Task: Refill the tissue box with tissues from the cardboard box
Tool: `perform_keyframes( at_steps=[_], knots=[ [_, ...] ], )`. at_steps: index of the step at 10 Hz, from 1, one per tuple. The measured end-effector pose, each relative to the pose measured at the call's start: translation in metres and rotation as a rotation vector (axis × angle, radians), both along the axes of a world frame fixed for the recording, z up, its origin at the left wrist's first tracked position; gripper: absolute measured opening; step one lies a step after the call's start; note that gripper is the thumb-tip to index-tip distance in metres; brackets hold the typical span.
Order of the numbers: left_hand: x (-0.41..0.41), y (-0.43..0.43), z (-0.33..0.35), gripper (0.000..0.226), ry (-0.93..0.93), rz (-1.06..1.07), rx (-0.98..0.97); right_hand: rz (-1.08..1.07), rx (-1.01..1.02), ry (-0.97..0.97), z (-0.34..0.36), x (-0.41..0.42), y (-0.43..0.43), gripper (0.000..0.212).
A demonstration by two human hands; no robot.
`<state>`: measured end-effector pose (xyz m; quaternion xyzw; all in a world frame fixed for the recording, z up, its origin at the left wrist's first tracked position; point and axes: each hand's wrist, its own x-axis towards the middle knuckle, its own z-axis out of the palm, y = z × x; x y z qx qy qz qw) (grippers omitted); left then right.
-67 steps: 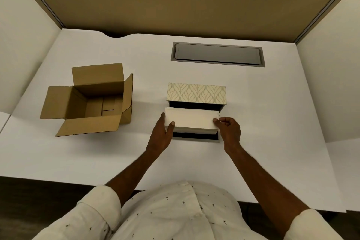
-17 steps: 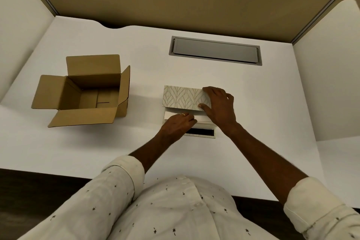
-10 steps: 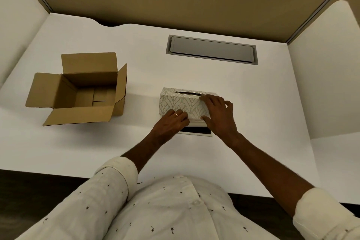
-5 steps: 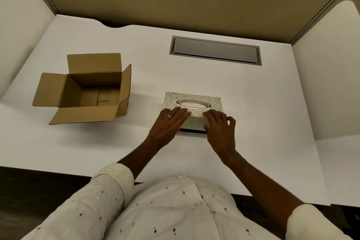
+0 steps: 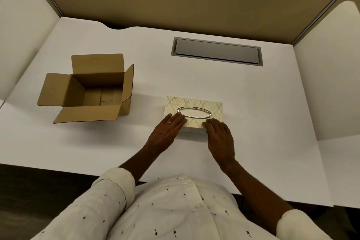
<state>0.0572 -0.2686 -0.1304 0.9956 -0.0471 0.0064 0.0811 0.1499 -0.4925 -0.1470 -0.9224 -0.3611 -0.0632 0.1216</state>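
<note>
Left of tissue box [image 5: 194, 107], cardboard box [image 5: 91, 87].

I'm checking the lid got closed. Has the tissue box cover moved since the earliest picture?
Yes. The tissue box cover stood on edge behind the base, nearer the desk's cable hatch; now it lies flat over the base, oval opening up.
</note>
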Motion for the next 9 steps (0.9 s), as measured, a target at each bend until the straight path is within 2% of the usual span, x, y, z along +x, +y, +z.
perform_keyframes(
  at_steps=[1, 3, 4, 5, 6, 9],
  knots=[
    [-0.007, -0.005, -0.004, 0.053, -0.02, 0.005, -0.027, 0.015, 0.003, 0.001, -0.005, -0.005, -0.004, 0.044],
    [-0.014, -0.007, -0.006, 0.052, 0.001, 0.026, -0.054, 0.019, -0.005, 0.039, -0.007, -0.014, -0.007, 0.047],
    [-0.015, -0.007, -0.005, 0.059, 0.042, 0.099, -0.047, -0.025, 0.008, 0.101, -0.006, -0.019, -0.005, 0.053],
    [-0.013, 0.0, -0.003, 0.066, 0.098, 0.207, -0.022, -0.097, 0.001, 0.159, -0.004, -0.022, 0.002, 0.067],
    [-0.006, 0.01, 0.002, 0.067, 0.09, 0.251, -0.018, -0.165, -0.015, 0.195, 0.002, -0.02, 0.007, 0.072],
    [0.021, 0.024, 0.041, 0.067, 0.001, 0.194, 0.008, -0.236, 0.006, 0.164, 0.049, -0.001, 0.033, 0.063]
  ],
)
